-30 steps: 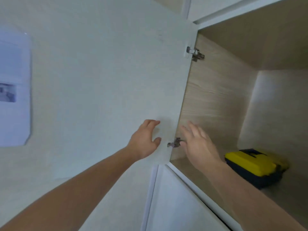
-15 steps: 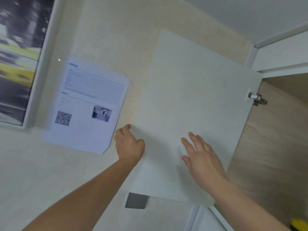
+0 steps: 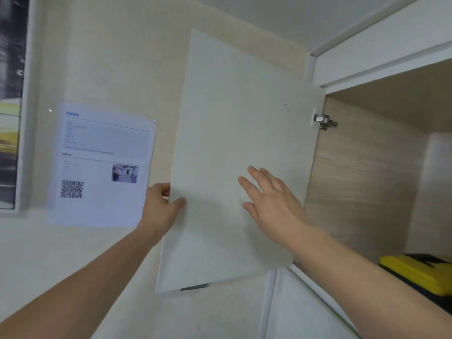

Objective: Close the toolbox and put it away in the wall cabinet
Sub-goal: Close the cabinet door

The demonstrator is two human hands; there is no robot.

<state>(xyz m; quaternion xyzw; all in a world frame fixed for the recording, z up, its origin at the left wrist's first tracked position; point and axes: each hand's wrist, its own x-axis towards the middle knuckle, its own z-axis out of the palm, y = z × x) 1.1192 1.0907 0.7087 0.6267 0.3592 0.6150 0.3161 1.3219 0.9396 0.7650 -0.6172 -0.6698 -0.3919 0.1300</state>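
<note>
The yellow and black toolbox (image 3: 415, 272) sits closed on the floor of the open wall cabinet (image 3: 362, 172) at the lower right, partly hidden by my right forearm. The cabinet's white door (image 3: 232, 133) stands swung out to the left. My left hand (image 3: 160, 207) grips the door's free left edge, fingers behind it and thumb on its face. My right hand (image 3: 274, 199) hovers with fingers spread in front of the door's inner face, holding nothing.
A printed sheet with a QR code (image 3: 102, 165) is stuck to the beige wall left of the door. A framed picture (image 3: 11, 104) hangs at the far left. A metal hinge (image 3: 324, 122) joins door and cabinet. Another white door (image 3: 305, 311) lies below.
My view has swung left and back, so the toolbox slid toward the frame's lower right. My left hand moved from near the hinge to the door's free edge and took hold of it.
</note>
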